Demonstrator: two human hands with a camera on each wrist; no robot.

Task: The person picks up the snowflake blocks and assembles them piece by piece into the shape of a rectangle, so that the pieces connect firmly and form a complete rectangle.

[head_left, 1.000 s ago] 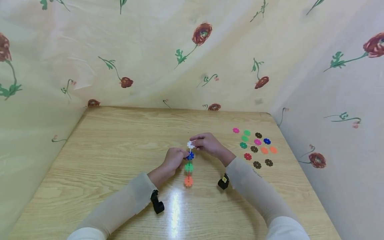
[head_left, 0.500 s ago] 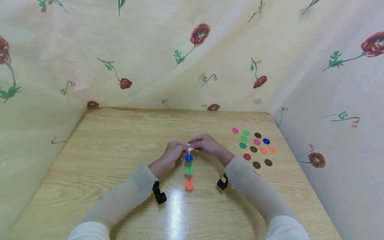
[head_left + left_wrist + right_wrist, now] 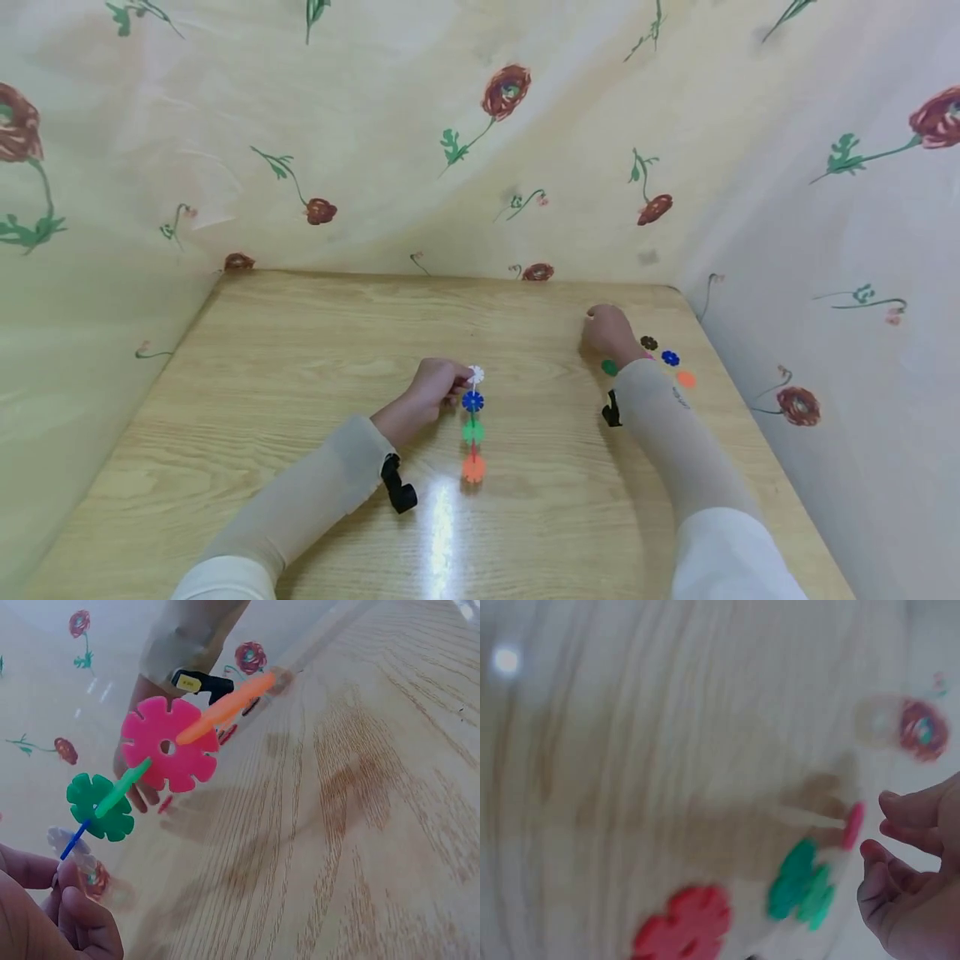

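Observation:
My left hand (image 3: 435, 387) pinches the far end of a chain of slotted flower-shaped discs, by the white disc (image 3: 477, 374). From there toward me run a blue disc (image 3: 472, 401), a light green disc (image 3: 473, 432) and an orange disc (image 3: 473, 468). Set crosswise between them are a dark green disc (image 3: 112, 817) and a pink-red disc (image 3: 199, 761), plain in the left wrist view. My right hand (image 3: 609, 331) is over the loose discs at the right. In the right wrist view its thumb and fingers are apart, close to a loose pink disc (image 3: 853, 825), with nothing between them.
Loose discs lie on the wooden table (image 3: 300, 333): brown (image 3: 649, 342), blue (image 3: 671, 358), orange (image 3: 686, 379), dark green (image 3: 609, 367) and red (image 3: 682, 922). My right forearm hides several others. Flower-printed sheeting (image 3: 390, 125) borders the back and sides.
My right hand has left the white disc and moved right to the loose discs. My left hand's grip has shifted from the blue disc to the white one.

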